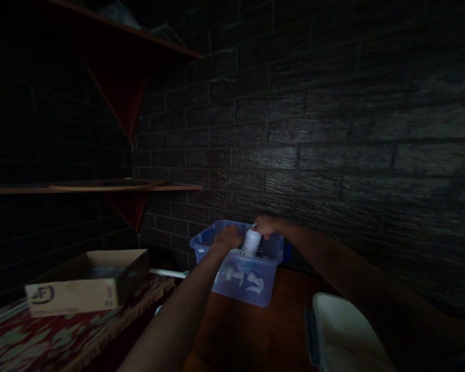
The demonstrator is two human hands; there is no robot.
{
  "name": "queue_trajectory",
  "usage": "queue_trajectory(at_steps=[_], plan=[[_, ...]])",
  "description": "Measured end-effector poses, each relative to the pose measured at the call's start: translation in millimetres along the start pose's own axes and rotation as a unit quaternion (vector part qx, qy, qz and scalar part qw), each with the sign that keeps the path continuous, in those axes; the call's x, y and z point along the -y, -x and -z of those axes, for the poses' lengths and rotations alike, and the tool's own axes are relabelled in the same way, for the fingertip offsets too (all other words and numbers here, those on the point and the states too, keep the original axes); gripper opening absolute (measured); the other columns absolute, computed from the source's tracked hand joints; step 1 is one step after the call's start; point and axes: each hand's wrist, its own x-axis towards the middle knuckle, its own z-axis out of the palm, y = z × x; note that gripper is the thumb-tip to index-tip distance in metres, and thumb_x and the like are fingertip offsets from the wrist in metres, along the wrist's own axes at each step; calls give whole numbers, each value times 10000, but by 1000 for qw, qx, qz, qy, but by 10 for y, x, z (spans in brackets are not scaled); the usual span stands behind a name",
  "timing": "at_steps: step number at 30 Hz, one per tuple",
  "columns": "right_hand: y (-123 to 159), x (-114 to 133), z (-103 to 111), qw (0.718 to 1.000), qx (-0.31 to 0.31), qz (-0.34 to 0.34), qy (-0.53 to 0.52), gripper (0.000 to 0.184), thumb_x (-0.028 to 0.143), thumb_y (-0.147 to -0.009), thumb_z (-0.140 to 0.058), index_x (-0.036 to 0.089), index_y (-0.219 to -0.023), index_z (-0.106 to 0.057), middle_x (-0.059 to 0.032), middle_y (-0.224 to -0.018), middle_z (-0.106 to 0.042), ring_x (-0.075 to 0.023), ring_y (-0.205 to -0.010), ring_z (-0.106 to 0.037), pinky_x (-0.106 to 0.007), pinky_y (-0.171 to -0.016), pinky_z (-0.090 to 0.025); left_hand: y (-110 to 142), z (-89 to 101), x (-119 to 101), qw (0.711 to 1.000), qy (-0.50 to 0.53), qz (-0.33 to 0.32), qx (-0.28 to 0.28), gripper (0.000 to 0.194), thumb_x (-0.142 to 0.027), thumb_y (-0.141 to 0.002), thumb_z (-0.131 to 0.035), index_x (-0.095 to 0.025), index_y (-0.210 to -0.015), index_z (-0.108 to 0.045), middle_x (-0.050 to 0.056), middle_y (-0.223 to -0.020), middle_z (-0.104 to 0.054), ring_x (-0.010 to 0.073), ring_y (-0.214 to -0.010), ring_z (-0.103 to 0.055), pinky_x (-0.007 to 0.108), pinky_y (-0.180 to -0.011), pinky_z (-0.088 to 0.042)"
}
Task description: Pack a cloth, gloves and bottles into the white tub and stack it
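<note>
A see-through bluish plastic tub [244, 287] stands against the wall on the wooden surface. My right hand [267, 226] is closed around the top of a white bottle [251, 242], which leans slightly inside the tub. Over the tub's left half is my left hand [229, 237], its fingers curled; whatever they hold, if anything, is hidden. Through the front wall show white shapes that look like spray or pump heads [254, 283].
A cardboard box [73, 297] sits at left on a red patterned cloth [27, 338]. At lower right is a pale open container [344, 330] with a grey clip. Wooden shelves [182, 188] jut from the dark brick wall [333, 155].
</note>
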Motion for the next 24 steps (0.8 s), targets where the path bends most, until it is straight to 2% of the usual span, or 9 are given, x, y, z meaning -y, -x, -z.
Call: queue_trajectory(at_steps=[4, 8, 10, 12, 14, 16, 20, 22, 24], plan=[[287, -104, 265, 997, -74, 20, 4, 338, 381, -1002, -624, 153, -1252, -636, -97, -1228, -658, -224, -1039, -672, -421, -889, -587, 98, 78, -129, 995, 82, -11, -58, 340, -402, -987, -613, -154, -1217, -646, 106, -1219, -676, 243, -1112, -660, 458, -971, -546], [725, -314, 631, 983, -172, 56, -18, 333, 382, -1005, -619, 155, -1249, -637, -93, -1221, -660, -223, -1033, -672, -418, -889, -586, 172, 147, -428, 978, 181, -57, -87, 463, -489, -1023, -473, -163, -1331, -590, 125, -1285, -692, 244, -1197, -653, 350, -1001, -509], [1011, -416, 840, 970, -225, 82, -38, 337, 386, -1009, -612, 154, -1252, -630, -91, -1192, -666, -212, -1003, -676, -411, -871, -589, 223, 226, -628, 966, 222, -102, -84, 587, -510, -976, -547, -157, -1443, -500, 142, -1376, -651, 258, -1255, -628, 326, -1004, -502], [1326, -503, 1043, 954, -271, 113, -62, 333, 383, -1023, -589, 150, -1260, -619, -86, -1153, -675, -193, -946, -683, -389, -833, -596, 290, 331, -847, 950, 253, -165, -75, 730, -472, -872, -704, -167, -1488, -456, 135, -1434, -615, 269, -1295, -598, 331, -1042, -481], [1648, -580, 1217, 936, -308, 146, -91, 318, 352, -1051, -532, 142, -1279, -603, -103, -1185, -668, -166, -899, -684, -333, -790, -596, 370, 437, -1075, 933, 276, -221, -65, 802, -414, -766, -807, -180, -1462, -484, 112, -1403, -634, 275, -1263, -606, 348, -1050, -478], [1948, -651, 1335, 917, -336, 176, -122, 317, 324, -1067, -476, 143, -1301, -590, -126, -1278, -639, -142, -883, -679, -269, -754, -586, 463, 501, -1302, 918, 298, -257, -48, 776, -394, -722, -833, -168, -1401, -531, 98, -1291, -688, 271, -1153, -650, 358, -987, -512], [2394, -771, 1312, 885, -369, 211, -189, 335, 361, -1042, -502, 164, -1292, -606, -93, -1209, -681, -152, -886, -672, -231, -724, -566, 704, 386, -1735, 895, 343, -286, -5, 621, -406, -719, -835, -134, -1229, -609, 71, -1063, -730, 228, -934, -682, 307, -810, -538], [2532, -814, 1154, 864, -398, 211, -226, 375, 375, -1042, -487, 173, -1345, -576, -89, -1205, -691, -174, -962, -670, -245, -773, -565, 855, 226, -1928, 882, 378, -283, 1, 551, -412, -735, -827, -131, -1158, -613, 55, -989, -721, 203, -868, -670, 283, -756, -522], [2642, -854, 921, 838, -432, 205, -262, 445, 380, -1057, -440, 186, -1454, -489, -101, -1321, -653, -189, -1107, -647, -271, -887, -553, 1011, 60, -2093, 852, 454, -262, 6, 541, -413, -727, -847, -140, -1131, -611, 40, -948, -712, 190, -837, -655, 271, -734, -507]])
